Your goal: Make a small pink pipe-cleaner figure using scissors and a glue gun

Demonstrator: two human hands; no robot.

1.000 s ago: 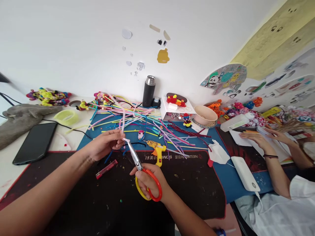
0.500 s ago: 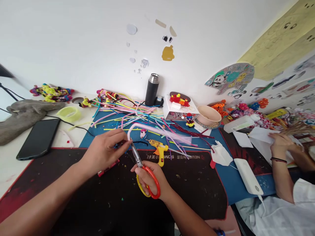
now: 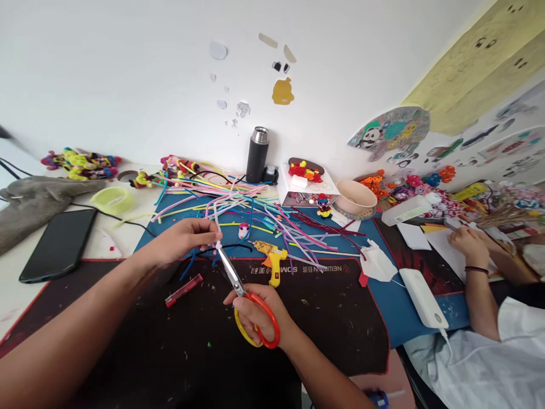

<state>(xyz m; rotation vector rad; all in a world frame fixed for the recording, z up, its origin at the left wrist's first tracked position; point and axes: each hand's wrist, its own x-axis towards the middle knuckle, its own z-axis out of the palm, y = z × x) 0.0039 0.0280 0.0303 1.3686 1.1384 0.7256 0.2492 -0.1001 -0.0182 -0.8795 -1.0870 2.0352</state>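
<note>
I take the yellow glue gun [image 3: 276, 261] as reference; it lies across the far edge of the dark mat [image 3: 332, 318]. My left hand [image 3: 191, 238] is to its left, thumb and fingers pinched together on a pale pink strand [image 3: 216, 220], part of which shows past the fingertips. My right hand [image 3: 259, 315] is on the near side of the gun, fingers closed around the red and yellow handles of the scissors [image 3: 230, 271]. The blades point up to the strand, left of the gun, and appear nearly together; whether the strand sits between them or only against the tips, I cannot tell.

I judge the step in hand to be trimming or bending the strand at the blade tips. In my judgement, the next move calls for a steady left pinch and small, controlled blade work, clear of my fingertips. Beyond the gun lies a pile of coloured pipe cleaners [image 3: 238, 199].
</note>
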